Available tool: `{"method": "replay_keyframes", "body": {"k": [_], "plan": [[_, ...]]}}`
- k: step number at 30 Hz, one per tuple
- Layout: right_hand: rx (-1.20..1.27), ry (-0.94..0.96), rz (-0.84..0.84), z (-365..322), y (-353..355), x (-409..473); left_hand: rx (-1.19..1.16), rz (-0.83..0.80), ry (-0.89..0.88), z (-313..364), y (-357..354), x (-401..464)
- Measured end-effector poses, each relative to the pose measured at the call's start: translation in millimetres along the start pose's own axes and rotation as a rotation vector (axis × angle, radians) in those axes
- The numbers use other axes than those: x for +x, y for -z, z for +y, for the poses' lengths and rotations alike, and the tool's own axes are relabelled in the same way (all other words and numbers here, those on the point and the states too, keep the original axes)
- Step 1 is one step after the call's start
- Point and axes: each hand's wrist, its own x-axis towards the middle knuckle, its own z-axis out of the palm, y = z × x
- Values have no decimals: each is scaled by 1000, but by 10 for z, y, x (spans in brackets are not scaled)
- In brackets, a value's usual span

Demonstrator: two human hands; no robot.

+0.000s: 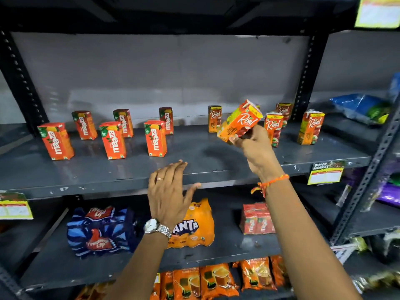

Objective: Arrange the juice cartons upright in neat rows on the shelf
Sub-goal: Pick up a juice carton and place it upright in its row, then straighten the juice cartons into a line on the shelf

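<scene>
Orange Real carton [239, 121] tilted in right hand [254, 146] (gripped low); left hand [170, 191] spread wide.

Six orange cartons [114, 140] on the left of the shelf read "maaza". The cartons [311, 127] on the right, and the tilted carton [240, 122] held above the shelf, read "Real". The shelf-edge tag [325, 173] says "SUPER MARKET". Below, an orange pack [194, 226] shows "ANTA", a blue pack [100, 230] "Up".
</scene>
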Motion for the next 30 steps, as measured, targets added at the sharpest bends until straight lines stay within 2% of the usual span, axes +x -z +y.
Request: {"method": "replay_keyframes", "body": {"k": [9, 13, 20, 23, 25, 27, 28, 30], "plan": [[-531, -46, -205, 286, 17, 642, -1, 89, 21, -11, -80, -7], [-617, -26, -236, 365, 7, 658, -25, 68, 50, 35, -54, -14], [-622, 15, -241, 337, 81, 591, -40, 32, 114, 113, 54, 12], [-510, 109, -80, 366, 237, 499, -80, 16, 274, 289, 298, 191], [-406, 212, 138, 388, 412, 383, -111, -37, 361, 369, 387, 420], [-465, 334, 379, 401, 600, 309, -227, -144, 377, 440, 329, 685], [-520, 345, 458, 411, 676, 326, -304, -231, 381, 488, 271, 819], [-647, 204, 483, 424, 827, 457, -434, -395, 415, 643, 129, 1056]]}}
